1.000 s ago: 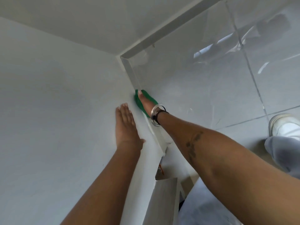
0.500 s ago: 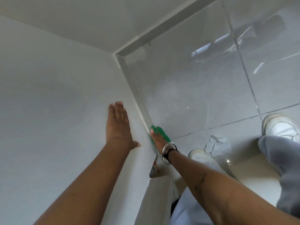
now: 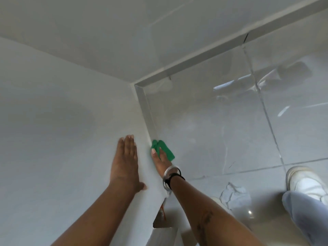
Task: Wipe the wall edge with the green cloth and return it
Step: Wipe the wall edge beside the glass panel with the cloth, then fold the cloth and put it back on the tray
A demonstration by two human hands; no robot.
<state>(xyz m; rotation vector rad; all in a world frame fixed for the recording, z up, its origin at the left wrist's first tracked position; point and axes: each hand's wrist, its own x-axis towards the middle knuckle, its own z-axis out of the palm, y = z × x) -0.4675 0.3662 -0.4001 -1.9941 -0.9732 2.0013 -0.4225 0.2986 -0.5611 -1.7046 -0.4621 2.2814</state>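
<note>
The green cloth (image 3: 162, 149) is pressed against the grey skirting strip (image 3: 147, 112) where the white wall (image 3: 62, 121) meets the tiled floor. My right hand (image 3: 160, 160) holds the cloth flat against that edge, fingers over it, with bracelets on the wrist. My left hand (image 3: 125, 162) rests flat on the white wall just left of the cloth, fingers together and holding nothing. The skirting runs up from the cloth to the room corner (image 3: 135, 85).
Glossy grey floor tiles (image 3: 221, 130) fill the right side. A crumpled white paper (image 3: 234, 194) lies on the floor near my right forearm. A person's white shoe (image 3: 305, 181) and grey trouser leg (image 3: 305, 213) are at the lower right. A second skirting strip (image 3: 204, 58) runs along the far wall.
My right hand slid the cloth down the skirting toward me, then back up a little along the edge. The left hand stayed flat on the wall.
</note>
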